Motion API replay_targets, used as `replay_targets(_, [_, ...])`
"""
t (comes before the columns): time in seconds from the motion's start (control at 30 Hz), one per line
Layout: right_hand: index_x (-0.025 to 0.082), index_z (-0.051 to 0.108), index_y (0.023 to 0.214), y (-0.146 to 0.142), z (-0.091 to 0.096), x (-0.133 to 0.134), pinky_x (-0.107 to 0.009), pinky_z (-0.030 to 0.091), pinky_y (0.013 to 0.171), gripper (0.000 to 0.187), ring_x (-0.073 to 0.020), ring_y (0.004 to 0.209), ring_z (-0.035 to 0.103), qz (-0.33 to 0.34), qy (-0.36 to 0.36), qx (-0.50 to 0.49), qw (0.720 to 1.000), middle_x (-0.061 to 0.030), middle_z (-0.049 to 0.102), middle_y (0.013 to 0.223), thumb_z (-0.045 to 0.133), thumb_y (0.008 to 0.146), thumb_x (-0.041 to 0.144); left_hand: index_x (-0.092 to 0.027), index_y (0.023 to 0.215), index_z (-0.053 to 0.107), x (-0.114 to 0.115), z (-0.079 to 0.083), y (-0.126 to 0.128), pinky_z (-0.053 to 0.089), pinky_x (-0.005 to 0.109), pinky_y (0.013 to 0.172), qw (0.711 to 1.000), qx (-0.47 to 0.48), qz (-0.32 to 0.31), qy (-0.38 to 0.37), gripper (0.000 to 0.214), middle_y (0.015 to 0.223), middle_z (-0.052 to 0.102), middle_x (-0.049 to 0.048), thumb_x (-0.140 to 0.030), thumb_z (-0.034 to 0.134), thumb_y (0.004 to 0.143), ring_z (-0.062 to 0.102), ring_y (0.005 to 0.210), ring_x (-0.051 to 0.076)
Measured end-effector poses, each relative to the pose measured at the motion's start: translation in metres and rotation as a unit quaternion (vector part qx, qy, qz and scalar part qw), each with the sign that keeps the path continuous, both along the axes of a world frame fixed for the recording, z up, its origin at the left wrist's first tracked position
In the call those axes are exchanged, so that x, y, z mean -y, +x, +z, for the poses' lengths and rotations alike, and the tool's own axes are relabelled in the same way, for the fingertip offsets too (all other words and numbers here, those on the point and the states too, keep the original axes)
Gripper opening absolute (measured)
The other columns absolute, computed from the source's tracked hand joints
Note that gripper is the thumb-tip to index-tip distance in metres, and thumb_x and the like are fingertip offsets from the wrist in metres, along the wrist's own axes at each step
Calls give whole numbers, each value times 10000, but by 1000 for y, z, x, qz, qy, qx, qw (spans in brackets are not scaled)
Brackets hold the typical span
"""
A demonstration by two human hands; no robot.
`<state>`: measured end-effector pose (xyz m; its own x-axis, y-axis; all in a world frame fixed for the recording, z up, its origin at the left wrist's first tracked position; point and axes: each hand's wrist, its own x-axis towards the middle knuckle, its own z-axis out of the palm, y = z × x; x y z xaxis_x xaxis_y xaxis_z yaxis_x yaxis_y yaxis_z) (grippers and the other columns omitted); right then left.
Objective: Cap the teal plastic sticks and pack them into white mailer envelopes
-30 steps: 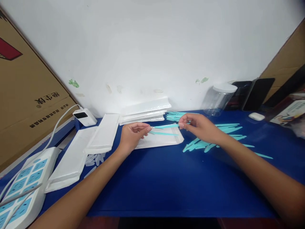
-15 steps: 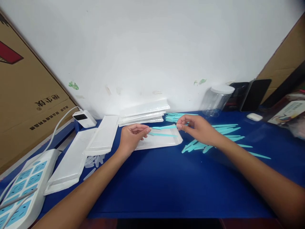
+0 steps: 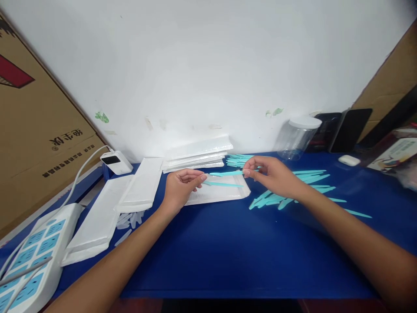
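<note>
Over a white padded envelope (image 3: 218, 194), my left hand (image 3: 182, 187) pinches one end of a slim turquoise eyebrow razor (image 3: 224, 184), its handle pointing right. My right hand (image 3: 269, 174) grips another turquoise eyebrow razor (image 3: 226, 174) between thumb and fingers, its far end reaching left towards my left fingertips. The two razors lie nearly parallel, one above the other. To the right, partly behind my right wrist, loose turquoise razors (image 3: 267, 200) are spread on the blue table. Small translucent pieces (image 3: 130, 219) lie left of my left forearm.
More padded envelopes (image 3: 140, 184) lie at left, and a stack of them (image 3: 197, 154) leans by the wall. Turquoise razors (image 3: 239, 160) are piled beside that stack. A clear jar (image 3: 298, 137), phone (image 3: 350, 130) and white case (image 3: 349, 160) stand back right; a power strip (image 3: 48, 256) is front left.
The razor in my right hand has shifted slightly right, and its left end has drawn away from my left fingertips. My left hand stays almost in place.
</note>
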<state>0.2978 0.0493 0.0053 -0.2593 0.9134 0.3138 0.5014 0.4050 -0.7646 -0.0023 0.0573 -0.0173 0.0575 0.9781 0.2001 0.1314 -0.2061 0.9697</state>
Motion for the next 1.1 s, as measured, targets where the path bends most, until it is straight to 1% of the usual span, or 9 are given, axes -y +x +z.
replay_targets(0.23, [222, 731, 880, 0, 0, 1, -392, 532, 785, 396, -253, 918, 653, 11, -7, 1, 1000, -75, 750, 915, 675, 945, 608, -171, 882, 841, 2, 1, 2, 511, 235, 538, 1000, 1, 4, 6, 340, 779, 809, 68, -459, 946, 734, 668, 595, 135])
replay_targets(0.37, [224, 729, 886, -8, -1, 4, -379, 531, 759, 357, -251, 900, 664, 7, -8, -7, 1000, -74, 760, 922, 692, 938, 575, -176, 873, 841, 2, -1, 2, 518, 250, 538, 1000, -2, -1, 3, 338, 767, 807, 65, -466, 942, 733, 674, 596, 148])
replay_targets(0.6, [217, 747, 908, -24, -13, 12, -355, 500, 710, 307, -222, 817, 662, 3, -18, -49, 999, -60, 765, 923, 715, 942, 520, -175, 852, 842, 2, -3, 2, 522, 256, 531, 1000, -12, -15, -7, 342, 727, 800, 61, -467, 951, 710, 642, 555, 137])
replay_targets(0.7, [218, 754, 901, -26, -17, 13, -356, 501, 708, 328, -228, 816, 671, -4, -15, -60, 998, -64, 776, 927, 728, 933, 543, -172, 841, 842, 3, -2, 1, 519, 255, 531, 1000, -6, -21, -22, 341, 718, 798, 63, -460, 958, 701, 632, 539, 130])
replay_targets(0.9, [223, 767, 897, -26, -18, 14, -368, 512, 726, 358, -247, 834, 688, -6, -7, -56, 998, -74, 788, 926, 723, 931, 577, -181, 859, 846, 2, -4, -2, 528, 271, 531, 999, -21, -28, -31, 345, 730, 804, 70, -476, 952, 714, 659, 550, 152])
replay_targets(1.0, [227, 769, 910, -25, -20, 12, -360, 507, 721, 337, -244, 846, 686, -9, -6, -50, 999, -69, 787, 934, 722, 934, 560, -182, 862, 845, 1, -6, -3, 519, 267, 522, 999, -29, -37, -26, 341, 744, 806, 73, -481, 943, 728, 669, 564, 157])
replay_targets(1.1, [235, 770, 915, -25, -24, 11, -352, 501, 712, 306, -239, 847, 684, -10, -12, -42, 999, -58, 788, 944, 721, 937, 536, -180, 862, 843, 0, -8, -2, 505, 261, 509, 998, -34, -44, -25, 339, 712, 790, 64, -472, 948, 725, 668, 568, 160])
